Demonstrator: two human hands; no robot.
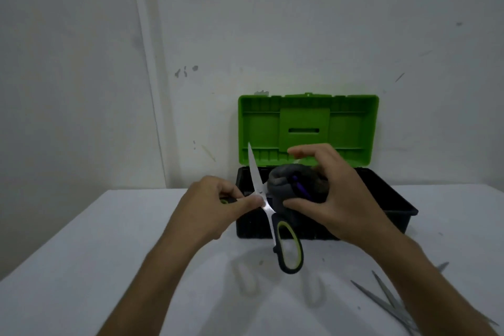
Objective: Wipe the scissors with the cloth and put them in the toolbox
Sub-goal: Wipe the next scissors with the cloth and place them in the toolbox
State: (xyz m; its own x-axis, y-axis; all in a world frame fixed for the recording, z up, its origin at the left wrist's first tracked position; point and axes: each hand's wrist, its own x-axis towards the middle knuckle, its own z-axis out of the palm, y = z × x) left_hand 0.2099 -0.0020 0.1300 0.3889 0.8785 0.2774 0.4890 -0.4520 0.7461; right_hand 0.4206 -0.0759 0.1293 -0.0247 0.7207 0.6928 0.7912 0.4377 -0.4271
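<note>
Scissors point(289, 248) with silver blades and black-and-green handles hang opened above the white table, one blade pointing up at the toolbox lid. My left hand point(210, 204) grips one handle, thumb near the pivot. My right hand point(330, 194) holds a bunched grey cloth point(283, 183) wrapped over the other blade, right in front of the toolbox. The black toolbox point(392, 199) stands open at the back of the table, its green lid point(308, 128) upright against the wall. A purple object shows inside the folds of the cloth.
Several thin grey metal tools point(390, 300) lie on the table point(81, 267) at the front right, near my right forearm. A white wall rises directly behind the toolbox.
</note>
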